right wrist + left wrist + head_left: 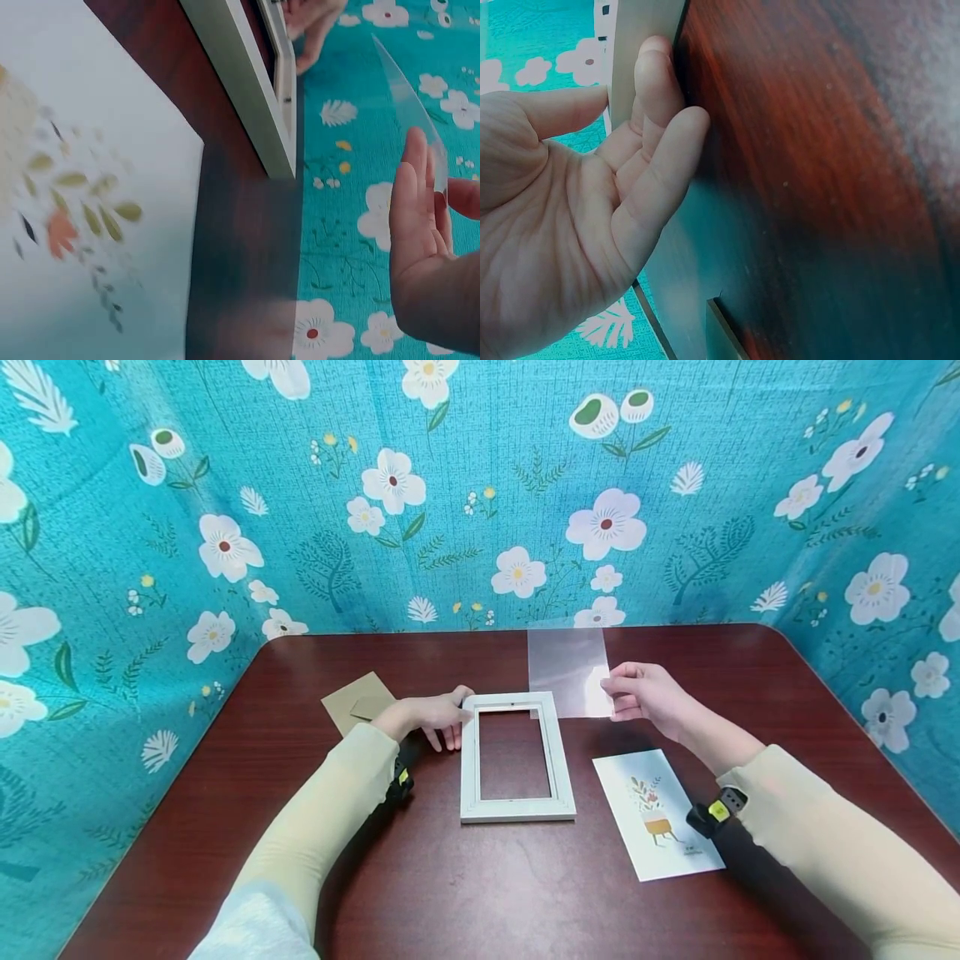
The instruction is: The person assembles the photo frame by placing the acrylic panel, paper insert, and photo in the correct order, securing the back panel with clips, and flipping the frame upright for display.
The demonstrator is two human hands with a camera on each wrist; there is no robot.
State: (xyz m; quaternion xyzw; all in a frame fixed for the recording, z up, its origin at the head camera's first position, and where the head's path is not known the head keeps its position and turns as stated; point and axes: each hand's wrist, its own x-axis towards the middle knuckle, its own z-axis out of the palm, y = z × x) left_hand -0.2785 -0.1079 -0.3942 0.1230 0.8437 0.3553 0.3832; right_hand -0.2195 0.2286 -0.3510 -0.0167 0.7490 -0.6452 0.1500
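Note:
A white picture frame [470, 768] lies on the dark red table, the table top showing through its opening. My left hand [435, 717] grips its upper left corner; in the left wrist view the thumb and fingertips [653, 67] meet the frame's side [634, 30]. Beyond the frame's right side, my right hand [647, 695] pinches a clear plastic sheet [567, 668] by its right edge. The sheet is raised, its lower left corner overlapping the frame's top right in the head view. From the right wrist, the sheet [405, 94] appears nearly edge-on between thumb and fingers.
A printed picture card [622, 793] with a vase of flowers lies right of the frame, beneath my right forearm. A brown backing board [352, 695] with a flap rests behind my left wrist. Blue floral cloth [465, 493] hangs around the table's [480, 893] back and sides.

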